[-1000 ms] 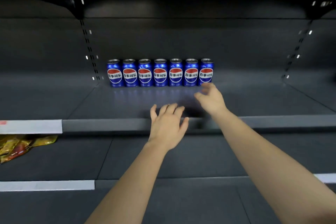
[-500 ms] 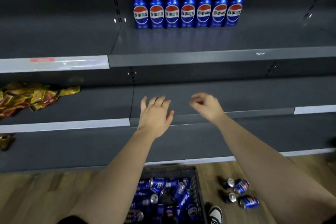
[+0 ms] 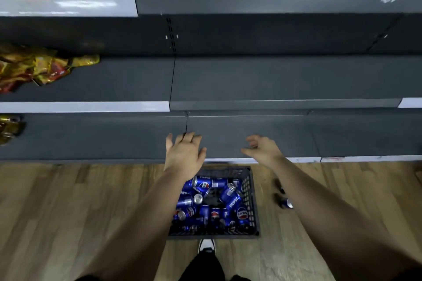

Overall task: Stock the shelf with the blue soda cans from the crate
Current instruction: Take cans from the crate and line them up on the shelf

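A dark plastic crate (image 3: 250, 201) stands on the wooden floor below the shelving, holding several blue soda cans (image 3: 230, 196) lying in a jumble. My left hand (image 3: 183, 155) hovers above the crate's far left corner, palm down, fingers spread and holding nothing. My right hand (image 3: 262, 149) hangs to the right of it, in front of the lowest shelf (image 3: 91, 137), fingers loosely curled and apart, nothing in it. The row of cans stocked on the upper shelf is out of view above the frame.
Loose blue cans (image 3: 284, 202) lie on the floor right of the crate, partly hidden by my right forearm. Yellow-red snack bags (image 3: 38, 67) sit on the middle shelf at left. My shoe (image 3: 206, 246) is just before the crate.
The view has tilted down from the can row to the floor. Both hands have dropped from the upper shelf to just above the crate, still holding nothing.
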A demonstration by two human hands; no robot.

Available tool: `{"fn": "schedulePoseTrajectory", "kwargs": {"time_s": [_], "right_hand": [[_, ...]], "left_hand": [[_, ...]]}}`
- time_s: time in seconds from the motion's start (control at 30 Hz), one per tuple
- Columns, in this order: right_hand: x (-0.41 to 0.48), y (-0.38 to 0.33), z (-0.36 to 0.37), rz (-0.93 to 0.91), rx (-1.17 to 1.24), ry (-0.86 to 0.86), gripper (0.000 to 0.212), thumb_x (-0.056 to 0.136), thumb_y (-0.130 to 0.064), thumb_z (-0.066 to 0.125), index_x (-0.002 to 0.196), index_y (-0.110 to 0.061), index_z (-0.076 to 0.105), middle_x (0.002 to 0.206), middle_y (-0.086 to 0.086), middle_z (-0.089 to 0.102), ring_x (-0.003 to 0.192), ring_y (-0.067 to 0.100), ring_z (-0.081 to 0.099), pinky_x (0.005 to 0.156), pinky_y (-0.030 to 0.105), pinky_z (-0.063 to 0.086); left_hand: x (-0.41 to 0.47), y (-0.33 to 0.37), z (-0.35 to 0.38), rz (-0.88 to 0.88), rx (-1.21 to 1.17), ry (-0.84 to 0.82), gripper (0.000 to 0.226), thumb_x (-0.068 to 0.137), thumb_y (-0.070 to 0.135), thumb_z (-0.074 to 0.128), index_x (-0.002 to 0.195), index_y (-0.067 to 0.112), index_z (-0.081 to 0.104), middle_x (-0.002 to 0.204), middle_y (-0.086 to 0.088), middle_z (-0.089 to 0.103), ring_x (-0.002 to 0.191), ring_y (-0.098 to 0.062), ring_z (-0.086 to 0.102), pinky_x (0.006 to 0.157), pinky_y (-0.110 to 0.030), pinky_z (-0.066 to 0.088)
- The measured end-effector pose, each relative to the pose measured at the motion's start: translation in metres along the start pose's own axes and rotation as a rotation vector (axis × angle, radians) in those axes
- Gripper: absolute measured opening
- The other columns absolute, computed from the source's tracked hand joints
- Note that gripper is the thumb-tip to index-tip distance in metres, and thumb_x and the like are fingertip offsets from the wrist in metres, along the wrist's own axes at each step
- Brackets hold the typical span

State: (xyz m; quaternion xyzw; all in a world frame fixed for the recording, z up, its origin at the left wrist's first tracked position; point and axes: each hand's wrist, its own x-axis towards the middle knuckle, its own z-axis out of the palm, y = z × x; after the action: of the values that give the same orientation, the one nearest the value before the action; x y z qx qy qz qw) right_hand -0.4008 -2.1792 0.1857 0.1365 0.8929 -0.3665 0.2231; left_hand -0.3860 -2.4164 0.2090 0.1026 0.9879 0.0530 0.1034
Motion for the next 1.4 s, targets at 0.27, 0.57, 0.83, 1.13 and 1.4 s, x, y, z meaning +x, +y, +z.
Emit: {"fn": "schedulePoseTrajectory", "kwargs": {"time_s": [0.27,0.57,0.83,1.13,1.4], "right_hand": [[0.016,0.071,0.066,0.066,-0.010,-0.103,0.043,0.085,-0.022,0.070,0.126,-0.012,0.059,0.114,0.006,0.067,0.105,0.023,0.064,0.087,0.029,0.047],[0.085,0.189,0.176,0.115,-0.050,-0.197,0.053,0.086,-0.030,0.069,0.134,-0.015,0.054,0.130,0.006,0.061,0.115,0.022,0.058,0.099,0.033,0.046],[0.150,0.288,0.276,0.162,-0.114,-0.230,0.051,0.087,-0.026,0.066,0.135,-0.013,0.054,0.134,0.006,0.058,0.121,0.020,0.055,0.088,0.020,0.037],[0.216,0.361,0.352,0.173,-0.159,-0.121,0.051,0.092,-0.026,0.059,0.139,-0.011,0.047,0.125,0.012,0.059,0.101,0.025,0.060,0.075,0.029,0.046],[0.252,0.385,0.377,0.085,-0.195,-0.045,0.065,0.090,-0.035,0.063,0.147,-0.019,0.036,0.137,0.011,0.051,0.112,0.028,0.056,0.080,0.026,0.043]], "left_hand": [[-0.014,-0.005,0.091,-0.075,-0.042,-0.130,0.048,0.100,0.042,0.029,0.144,0.024,0.035,0.150,0.003,0.035,0.136,-0.019,0.032,0.115,-0.050,0.006],[0.005,-0.014,0.255,-0.096,-0.061,-0.208,0.049,0.100,0.044,0.029,0.145,0.025,0.035,0.150,0.002,0.035,0.135,-0.021,0.033,0.116,-0.050,0.010],[0.029,-0.032,0.397,-0.093,-0.098,-0.204,0.047,0.100,0.042,0.032,0.143,0.024,0.036,0.149,0.002,0.035,0.135,-0.019,0.031,0.116,-0.049,0.008],[0.055,-0.049,0.516,-0.077,-0.100,-0.142,0.047,0.100,0.040,0.033,0.143,0.023,0.040,0.149,0.002,0.036,0.137,-0.018,0.030,0.116,-0.047,0.004],[0.068,-0.055,0.563,-0.059,-0.097,-0.120,0.046,0.100,0.041,0.035,0.143,0.024,0.039,0.149,0.003,0.035,0.136,-0.018,0.031,0.117,-0.047,0.005]]}}
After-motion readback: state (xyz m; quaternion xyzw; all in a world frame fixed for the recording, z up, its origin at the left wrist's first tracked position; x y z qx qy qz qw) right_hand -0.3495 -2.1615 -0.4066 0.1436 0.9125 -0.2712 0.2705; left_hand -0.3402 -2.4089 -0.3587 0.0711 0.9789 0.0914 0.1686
